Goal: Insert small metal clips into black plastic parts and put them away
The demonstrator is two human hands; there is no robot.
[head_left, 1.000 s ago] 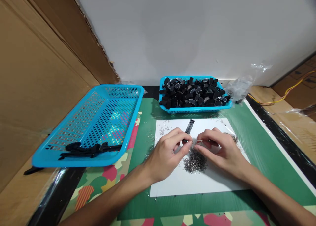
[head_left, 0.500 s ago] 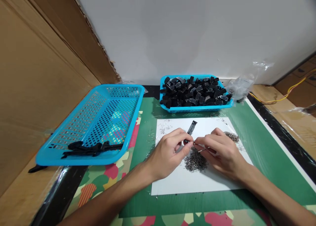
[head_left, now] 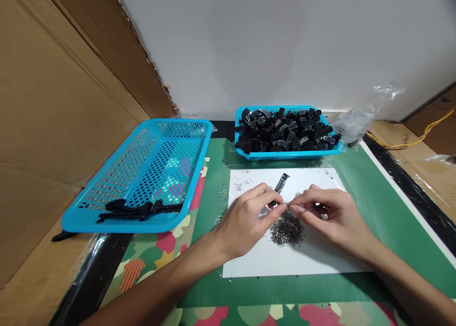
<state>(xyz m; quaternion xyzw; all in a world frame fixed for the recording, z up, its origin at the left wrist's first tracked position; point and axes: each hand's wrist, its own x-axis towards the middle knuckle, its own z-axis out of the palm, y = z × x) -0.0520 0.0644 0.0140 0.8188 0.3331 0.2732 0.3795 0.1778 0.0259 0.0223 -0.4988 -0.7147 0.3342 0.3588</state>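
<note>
My left hand (head_left: pixel 251 212) is closed on a long, narrow black plastic part (head_left: pixel 282 182), whose far end sticks up past the fingers. Its near end is hidden by my fingertips. Thumb and forefinger of my right hand (head_left: pixel 331 214) are pinched together close to the left fingertips. A thin metal rod (head_left: pixel 307 210) runs through the right hand's grip; whatever sits at its tip is too small to make out. Just below both hands lies a heap of small bent metal wire pieces (head_left: pixel 287 228), on a white sheet (head_left: pixel 256 262).
Black plastic parts (head_left: pixel 285 131) fill a blue basket (head_left: pixel 292 155) at the back. Another blue basket (head_left: pixel 142 228) on the left holds several long black parts (head_left: pixel 138 209). Loose wire pieces (head_left: pixel 244 181) are scattered on the sheet. Cardboard (head_left: pixel 71 102) stands at the left; a clear plastic bag (head_left: pixel 356 121) lies back right.
My right hand has shifted a little to the right and its fingers have opened wider around the rod. The left hand still holds the black part. The whole view has shifted slightly.
</note>
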